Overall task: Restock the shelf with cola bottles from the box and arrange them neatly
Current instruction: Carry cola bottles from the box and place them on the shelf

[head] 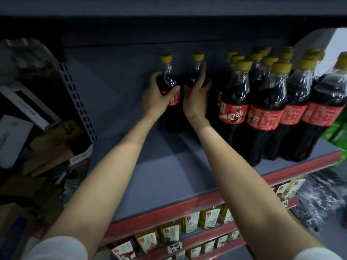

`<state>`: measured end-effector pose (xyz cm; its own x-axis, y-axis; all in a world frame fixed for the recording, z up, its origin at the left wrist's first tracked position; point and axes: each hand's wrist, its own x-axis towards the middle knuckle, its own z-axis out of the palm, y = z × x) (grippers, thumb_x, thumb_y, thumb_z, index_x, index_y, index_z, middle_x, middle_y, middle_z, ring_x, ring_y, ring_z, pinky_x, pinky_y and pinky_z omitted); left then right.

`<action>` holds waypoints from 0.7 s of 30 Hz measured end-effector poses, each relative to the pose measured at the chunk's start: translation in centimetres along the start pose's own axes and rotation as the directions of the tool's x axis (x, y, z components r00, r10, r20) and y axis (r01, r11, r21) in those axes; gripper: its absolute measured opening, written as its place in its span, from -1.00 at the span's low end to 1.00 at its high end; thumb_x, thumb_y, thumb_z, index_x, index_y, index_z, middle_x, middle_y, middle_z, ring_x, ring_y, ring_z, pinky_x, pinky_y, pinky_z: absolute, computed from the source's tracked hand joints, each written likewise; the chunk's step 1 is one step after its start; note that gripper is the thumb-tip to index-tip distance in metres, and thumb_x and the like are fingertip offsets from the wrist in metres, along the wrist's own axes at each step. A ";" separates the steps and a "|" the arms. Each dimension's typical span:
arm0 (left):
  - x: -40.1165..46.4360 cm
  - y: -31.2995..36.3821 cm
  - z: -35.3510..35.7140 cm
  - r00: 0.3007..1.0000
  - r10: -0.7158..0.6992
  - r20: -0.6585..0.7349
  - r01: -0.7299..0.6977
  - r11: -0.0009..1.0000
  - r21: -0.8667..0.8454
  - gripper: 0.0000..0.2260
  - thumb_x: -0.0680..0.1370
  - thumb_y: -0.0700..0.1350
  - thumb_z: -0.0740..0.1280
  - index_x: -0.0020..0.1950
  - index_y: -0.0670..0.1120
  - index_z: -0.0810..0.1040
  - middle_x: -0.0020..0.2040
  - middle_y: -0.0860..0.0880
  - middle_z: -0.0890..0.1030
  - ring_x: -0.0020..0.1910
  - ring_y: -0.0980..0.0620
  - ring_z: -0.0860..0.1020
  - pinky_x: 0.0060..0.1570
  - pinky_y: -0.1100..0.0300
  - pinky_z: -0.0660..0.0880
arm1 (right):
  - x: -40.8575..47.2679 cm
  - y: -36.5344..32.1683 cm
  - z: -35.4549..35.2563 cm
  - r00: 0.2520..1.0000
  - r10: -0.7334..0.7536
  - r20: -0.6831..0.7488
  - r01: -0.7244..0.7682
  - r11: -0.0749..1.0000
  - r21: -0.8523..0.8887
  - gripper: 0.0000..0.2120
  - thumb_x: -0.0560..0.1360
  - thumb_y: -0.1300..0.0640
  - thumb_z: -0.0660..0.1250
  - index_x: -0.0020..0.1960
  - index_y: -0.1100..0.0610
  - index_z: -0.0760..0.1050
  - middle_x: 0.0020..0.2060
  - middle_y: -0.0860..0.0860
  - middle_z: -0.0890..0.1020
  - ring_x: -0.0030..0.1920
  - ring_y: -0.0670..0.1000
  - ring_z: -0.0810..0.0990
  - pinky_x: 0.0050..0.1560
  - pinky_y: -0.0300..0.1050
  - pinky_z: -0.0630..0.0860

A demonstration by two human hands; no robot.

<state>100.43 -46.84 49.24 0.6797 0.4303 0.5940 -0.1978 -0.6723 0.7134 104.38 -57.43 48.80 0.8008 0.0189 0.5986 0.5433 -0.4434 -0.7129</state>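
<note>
Up at the back of the grey shelf (169, 177), both hands work side by side on two cola bottles standing upright against the rear wall. The left hand (156, 96) wraps its curled fingers and thumb round the left bottle (170, 79), gripping it just above the red label. The right hand (197, 98) holds the right bottle (197, 72), thumb across the near side and fingers reaching up along its far flank toward the neck. The two bottles stand just beside each other, both with yellow caps. At about three o'clock from them a packed group of cola bottles (266, 109) fills the right half of the shelf in rows, labels facing forward. The near left part of the shelf board is bare. At six o'clock, under the red shelf edge (187, 209), lower tiers carry yellow-labelled cartons (189, 225). At nine o'clock, past the slotted upright (78, 98), lies a heap of cardboard boxes (47, 147). White sleeves (56, 248) show at the bottom corners.
</note>
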 end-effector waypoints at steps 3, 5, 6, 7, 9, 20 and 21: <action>1.1 -0.4 1.1 0.998 0.022 0.067 -0.021 1.000 -0.016 -0.45 0.48 0.07 0.42 0.38 -0.08 0.36 0.24 0.00 0.56 0.21 0.01 0.53 0.19 0.14 0.43 | 0.6 0.3 0.3 1.000 0.015 0.015 -0.015 0.999 -0.034 -0.29 0.60 0.23 0.17 0.57 0.07 -0.21 0.50 0.33 0.00 0.46 0.32 0.20 0.35 0.19 0.35; 1.6 -0.6 1.7 0.994 0.043 0.099 -0.041 0.999 -0.018 -0.43 0.49 0.08 0.40 0.42 -0.09 0.34 0.29 -0.04 0.54 0.26 -0.03 0.50 0.26 0.06 0.41 | 0.8 0.5 0.6 1.000 -0.006 0.020 0.008 0.996 -0.092 -0.29 0.59 0.24 0.18 0.57 0.13 -0.19 0.52 0.30 -0.06 0.49 0.30 0.12 0.39 0.19 0.30; 1.7 -0.7 1.8 0.993 0.046 0.108 -0.044 0.999 -0.021 -0.42 0.50 0.07 0.40 0.43 -0.10 0.32 0.31 -0.06 0.52 0.28 -0.05 0.49 0.28 0.05 0.39 | 0.8 0.6 0.7 0.999 -0.027 0.021 0.030 0.991 -0.129 -0.30 0.59 0.24 0.19 0.57 0.18 -0.17 0.53 0.29 -0.07 0.51 0.29 0.06 0.43 0.19 0.26; 1.9 -0.9 2.0 0.993 0.047 0.111 -0.045 0.999 -0.027 -0.42 0.50 0.05 0.39 0.44 -0.12 0.31 0.33 -0.07 0.51 0.30 -0.05 0.47 0.30 0.05 0.37 | 0.7 0.8 0.8 0.998 -0.053 0.025 0.056 0.984 -0.167 -0.32 0.60 0.23 0.19 0.56 0.21 -0.15 0.53 0.28 -0.07 0.52 0.29 0.01 0.46 0.17 0.19; 1.9 -0.9 2.4 0.993 0.051 0.103 -0.047 0.998 -0.039 -0.40 0.50 0.05 0.38 0.45 -0.15 0.31 0.36 -0.11 0.47 0.34 -0.06 0.43 0.33 0.09 0.34 | 0.5 1.2 0.8 0.995 -0.090 0.034 0.096 0.972 -0.213 -0.35 0.61 0.23 0.17 0.55 0.26 -0.14 0.53 0.29 -0.08 0.53 0.28 -0.06 0.51 0.13 0.06; 0.6 -0.3 2.2 0.990 -0.104 0.092 0.120 0.975 -0.187 -0.27 0.44 -0.03 0.42 0.52 -0.14 0.16 0.38 -0.17 0.42 0.33 -0.10 0.44 0.31 -0.06 0.40 | -3.4 0.2 -2.7 0.951 -0.292 0.099 0.300 0.950 -0.086 -0.34 0.45 0.40 0.22 0.52 0.27 0.12 0.49 0.33 0.13 0.50 0.35 0.07 0.49 0.18 0.08; -0.1 0.1 1.5 0.989 -0.102 0.106 0.121 0.974 -0.193 -0.28 0.47 -0.08 0.41 0.53 -0.12 0.13 0.41 -0.16 0.40 0.36 -0.08 0.41 0.34 -0.04 0.38 | -4.1 0.0 -3.2 0.947 -0.303 0.107 0.312 0.946 -0.083 -0.34 0.47 0.36 0.22 0.53 0.23 0.12 0.48 0.31 0.16 0.49 0.35 0.09 0.48 0.17 0.08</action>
<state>101.43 -47.84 48.70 0.7677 0.4300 0.4752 -0.2463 -0.4865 0.8382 100.30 -60.35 47.55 0.6206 0.2480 0.7439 0.7432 -0.4885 -0.4572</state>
